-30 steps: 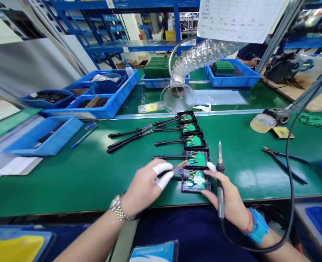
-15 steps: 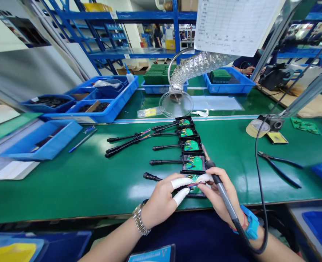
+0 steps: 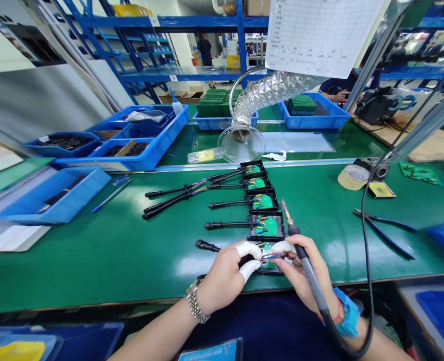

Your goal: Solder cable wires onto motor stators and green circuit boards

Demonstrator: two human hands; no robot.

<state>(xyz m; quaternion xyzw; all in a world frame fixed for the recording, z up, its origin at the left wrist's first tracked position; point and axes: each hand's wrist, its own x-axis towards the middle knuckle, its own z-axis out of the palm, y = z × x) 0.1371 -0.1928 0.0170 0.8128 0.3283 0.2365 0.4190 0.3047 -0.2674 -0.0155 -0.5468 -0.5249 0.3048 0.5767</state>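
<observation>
My left hand [image 3: 224, 273], with white finger cots on thumb and forefinger, pinches a black cable [image 3: 208, 245] near its end. Thin coloured wires [image 3: 270, 256] stretch from there to the fingertips of my right hand [image 3: 321, 268], which also holds a soldering iron [image 3: 312, 281]. The iron's tip points up and away, touching nothing. Under my fingers lies an open black case with a green circuit board [image 3: 269, 265], partly hidden. Beyond it runs a column of similar open cases [image 3: 266, 226], each with cabling out to the left.
Loose black cables [image 3: 169, 203] lie left of the cases. Cutting pliers [image 3: 389, 233] and a round tin [image 3: 353, 176] are at the right. A fume extraction hood [image 3: 241, 144] hangs behind. Blue bins [image 3: 52, 195] stand left. The iron's cord [image 3: 365, 240] loops past my right arm.
The soldering iron's tip has swung slightly away from the cases. My fingers have shifted a little on the wires, which now show more between my hands.
</observation>
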